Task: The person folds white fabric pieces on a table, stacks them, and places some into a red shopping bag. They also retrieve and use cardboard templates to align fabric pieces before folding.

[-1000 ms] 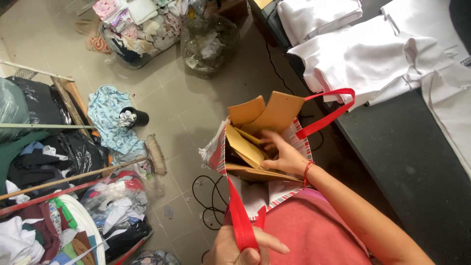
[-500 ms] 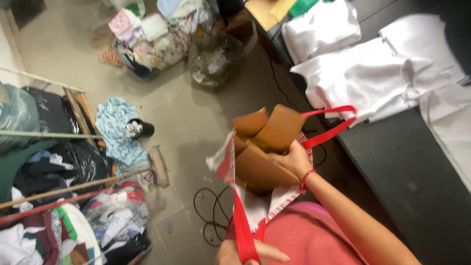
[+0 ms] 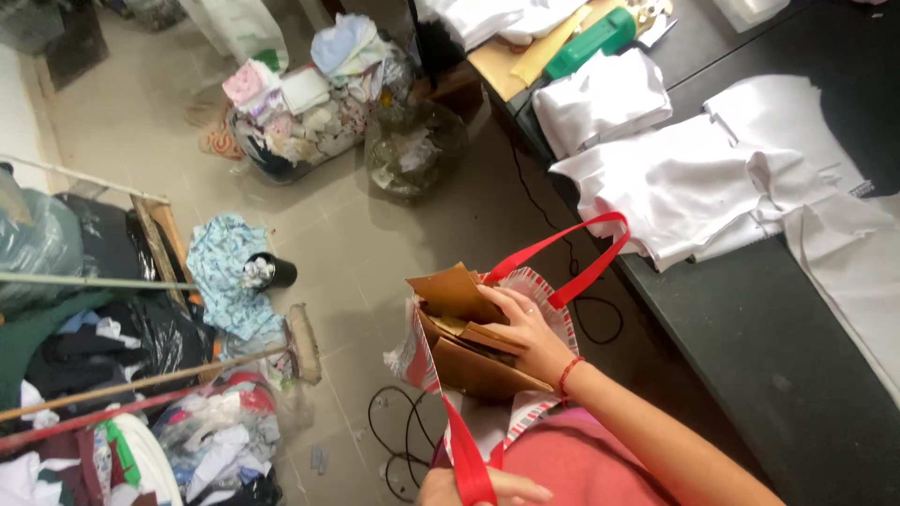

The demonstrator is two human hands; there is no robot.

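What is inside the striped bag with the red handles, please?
Inside the red-and-white striped bag stand several flat brown cardboard pieces, their tops above the rim. The right hand rests on them; the left hand grips a red handle. Anything lower is hidden.

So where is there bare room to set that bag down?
Bare dark table lies below the white fabric pieces, right of the bag. Bare floor lies between broom and table edge. The left clothing piles are crowded.
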